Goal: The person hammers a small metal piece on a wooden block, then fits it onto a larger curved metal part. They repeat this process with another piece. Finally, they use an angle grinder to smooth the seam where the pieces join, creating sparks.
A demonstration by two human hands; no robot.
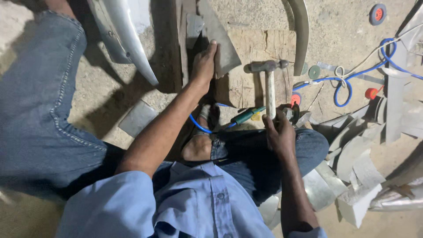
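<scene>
concrete floor (348, 26), dusty, pale, littered. wooden block (246, 83) sits on it as work surface, cracked and worn. left hand (204, 66) presses grey metal sheet piece (220, 44) flat on block's left edge, fingers curled over sheet's edge. right hand (278, 132) wrapped around handle of hammer (268, 79), head resting on block. blue cable (348, 83) loops at right; cut sheet scraps (352, 172) piled lower right; curved metal strip (302, 31) beside block.
</scene>
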